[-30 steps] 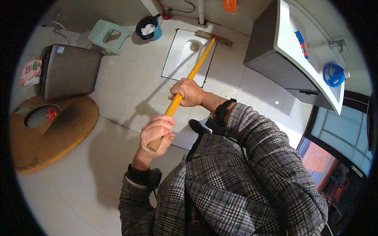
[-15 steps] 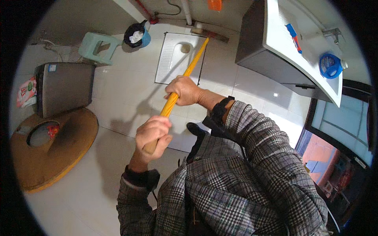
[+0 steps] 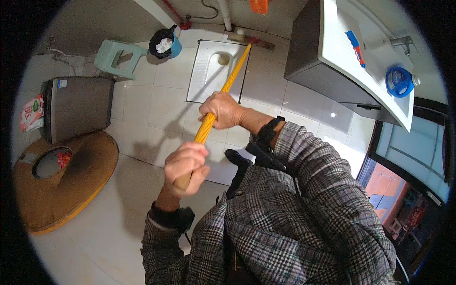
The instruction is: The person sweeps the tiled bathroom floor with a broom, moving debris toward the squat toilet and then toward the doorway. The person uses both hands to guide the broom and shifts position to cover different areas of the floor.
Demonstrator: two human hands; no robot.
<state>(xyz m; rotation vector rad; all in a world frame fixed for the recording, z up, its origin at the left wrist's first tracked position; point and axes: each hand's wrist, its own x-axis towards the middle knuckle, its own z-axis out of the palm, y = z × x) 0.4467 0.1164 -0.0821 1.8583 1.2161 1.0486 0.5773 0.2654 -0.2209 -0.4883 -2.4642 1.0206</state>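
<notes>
A broom-like floor tool slants away from me, with a long yellow handle (image 3: 236,71) and a wide, narrow, reddish-brown head (image 3: 260,43). Its head lies on the floor by the back wall, beyond the squat toilet; whether it has bristles I cannot make out. My left hand (image 3: 184,164) is closed round the handle's near end, slightly blurred. Farther up, my right hand (image 3: 222,110) wraps round the same handle. Below the shaft is the white squat toilet (image 3: 202,71), set into the tiles.
Left stand a green plastic stool (image 3: 105,60), a blue bin (image 3: 176,47) with a black liner, a grey box-shaped appliance (image 3: 80,107) and a round wooden board (image 3: 90,178) with a hole. A white sink (image 3: 330,45) on the right holds a blue bottle (image 3: 398,81) and a blue-and-red brush (image 3: 355,47).
Both hands keep their grip on the handle. The tool's head has shifted very slightly to the left along the back wall; otherwise the view is nearly the same.
</notes>
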